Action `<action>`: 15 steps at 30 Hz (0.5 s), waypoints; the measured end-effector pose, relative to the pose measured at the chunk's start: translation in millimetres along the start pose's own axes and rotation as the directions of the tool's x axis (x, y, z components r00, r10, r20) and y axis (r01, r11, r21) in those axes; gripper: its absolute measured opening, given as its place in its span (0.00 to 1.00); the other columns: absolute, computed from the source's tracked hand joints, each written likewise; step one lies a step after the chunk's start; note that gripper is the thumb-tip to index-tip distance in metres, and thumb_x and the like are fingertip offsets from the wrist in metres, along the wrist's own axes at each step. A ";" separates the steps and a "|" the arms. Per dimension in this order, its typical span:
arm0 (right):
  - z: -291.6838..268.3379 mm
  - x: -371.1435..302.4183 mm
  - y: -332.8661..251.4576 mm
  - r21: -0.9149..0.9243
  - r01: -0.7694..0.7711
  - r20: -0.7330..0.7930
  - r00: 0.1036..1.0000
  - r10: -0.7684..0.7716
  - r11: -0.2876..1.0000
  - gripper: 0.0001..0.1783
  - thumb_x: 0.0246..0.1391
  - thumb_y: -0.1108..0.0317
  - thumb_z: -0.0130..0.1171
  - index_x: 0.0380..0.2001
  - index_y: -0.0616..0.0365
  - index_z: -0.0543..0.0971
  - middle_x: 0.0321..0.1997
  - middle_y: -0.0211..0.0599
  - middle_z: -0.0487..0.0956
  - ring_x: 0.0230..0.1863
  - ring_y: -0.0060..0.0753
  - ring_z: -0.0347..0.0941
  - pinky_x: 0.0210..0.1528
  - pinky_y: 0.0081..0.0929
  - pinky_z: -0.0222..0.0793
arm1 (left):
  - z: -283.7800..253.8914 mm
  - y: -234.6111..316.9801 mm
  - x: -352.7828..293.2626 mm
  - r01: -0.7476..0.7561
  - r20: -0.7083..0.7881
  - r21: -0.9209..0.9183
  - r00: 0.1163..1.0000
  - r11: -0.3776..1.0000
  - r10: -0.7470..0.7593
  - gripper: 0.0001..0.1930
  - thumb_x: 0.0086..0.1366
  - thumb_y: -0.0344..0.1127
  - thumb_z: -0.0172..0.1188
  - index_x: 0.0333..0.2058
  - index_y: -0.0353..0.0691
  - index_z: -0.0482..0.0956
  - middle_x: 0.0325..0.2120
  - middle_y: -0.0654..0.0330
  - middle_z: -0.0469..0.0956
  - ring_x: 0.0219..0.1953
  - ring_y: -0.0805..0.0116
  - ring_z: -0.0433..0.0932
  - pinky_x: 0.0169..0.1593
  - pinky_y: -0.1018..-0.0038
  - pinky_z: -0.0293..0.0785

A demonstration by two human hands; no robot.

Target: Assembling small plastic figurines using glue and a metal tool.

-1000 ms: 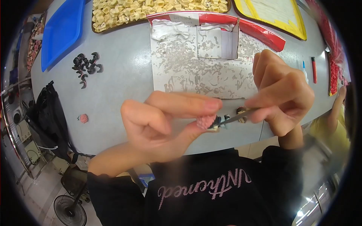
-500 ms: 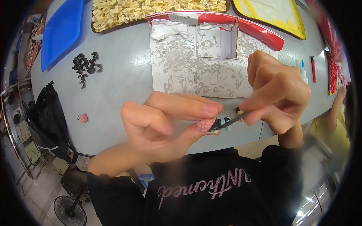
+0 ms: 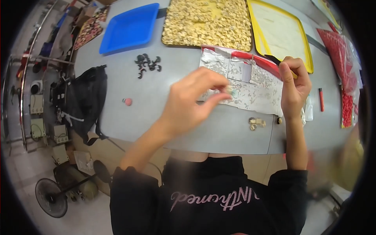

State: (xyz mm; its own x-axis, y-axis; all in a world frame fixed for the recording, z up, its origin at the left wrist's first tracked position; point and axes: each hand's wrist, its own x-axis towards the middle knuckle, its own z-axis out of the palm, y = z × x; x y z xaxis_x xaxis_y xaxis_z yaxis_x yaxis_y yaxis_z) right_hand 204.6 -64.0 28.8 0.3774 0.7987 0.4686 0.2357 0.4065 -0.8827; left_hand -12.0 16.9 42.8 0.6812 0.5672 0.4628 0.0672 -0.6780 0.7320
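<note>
My left hand (image 3: 192, 100) is raised over the near edge of a white card (image 3: 250, 96) smeared with grey marks. Its thumb and fingertips pinch a small pale piece with a greenish part (image 3: 232, 92), blurred and partly hidden. To the right, my right hand (image 3: 294, 80) is closed around a slim dark tool (image 3: 273, 59) with a yellowish bit by the fingers; its exact kind is unclear. Several small cream and dark pieces (image 3: 256, 123) lie between the hands, near the table's front edge. A pink bumpy ball piece (image 3: 127, 102) rests on the table at left.
Several black curved pieces (image 3: 147, 64) lie at left, below a blue tray (image 3: 131, 29). Behind the card stands a tray of cream pieces (image 3: 205, 42), beside a yellow-rimmed tray (image 3: 307, 58). A red pen-like stick (image 3: 321, 100) and a bag of red pieces (image 3: 338, 58) are at right.
My hands have moved apart; the right one lifted the dark tool up and away. My left hand's pink piece no longer shows. The view has shifted, revealing cream pieces on the table.
</note>
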 end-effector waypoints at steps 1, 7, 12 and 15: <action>2.0 0.4 -2.3 -0.036 0.005 -0.031 0.999 -0.006 0.999 0.04 0.51 0.75 0.53 0.26 0.64 0.70 0.24 0.28 0.68 0.27 0.14 0.60 0.31 0.10 0.55 | -13.9 2.2 -3.8 0.004 -0.003 0.116 1.000 0.993 -0.003 0.12 0.43 0.21 0.64 0.29 0.33 0.75 0.27 0.57 0.76 0.28 0.69 0.75 0.33 0.79 0.71; 4.3 -1.2 -6.2 -0.043 0.032 -0.034 0.999 -0.034 0.999 0.04 0.50 0.76 0.53 0.26 0.66 0.70 0.27 0.30 0.70 0.30 0.15 0.65 0.33 0.10 0.60 | -51.8 -10.2 -90.4 0.401 -0.240 0.369 0.913 0.838 -0.331 0.10 0.47 0.23 0.62 0.31 0.34 0.75 0.27 0.58 0.76 0.29 0.66 0.75 0.36 0.76 0.70; 3.7 -0.7 -2.3 -0.083 0.086 -0.040 0.995 -0.090 0.993 0.05 0.50 0.76 0.54 0.25 0.67 0.71 0.24 0.31 0.73 0.29 0.17 0.69 0.33 0.12 0.64 | -43.8 -14.9 -122.6 0.451 -0.356 0.340 0.874 0.825 -0.331 0.09 0.47 0.23 0.60 0.31 0.35 0.75 0.28 0.57 0.76 0.34 0.61 0.73 0.38 0.72 0.69; 4.6 -0.5 0.5 -0.127 0.138 -0.034 0.989 -0.144 0.982 0.05 0.50 0.75 0.55 0.25 0.67 0.72 0.24 0.31 0.73 0.27 0.16 0.69 0.32 0.12 0.65 | -40.2 -12.0 -122.5 0.437 -0.337 0.363 0.885 0.823 -0.321 0.12 0.48 0.24 0.60 0.34 0.35 0.74 0.32 0.56 0.76 0.37 0.61 0.73 0.41 0.71 0.69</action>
State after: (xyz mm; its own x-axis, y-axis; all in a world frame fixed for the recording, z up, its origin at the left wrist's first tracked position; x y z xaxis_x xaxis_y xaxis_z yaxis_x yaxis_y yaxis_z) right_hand 200.3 -62.2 27.9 0.3702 0.7163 0.5915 0.3976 0.4533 -0.7978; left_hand -125.6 -25.7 -2.5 0.3357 0.8772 0.3434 0.6177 -0.4802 0.6228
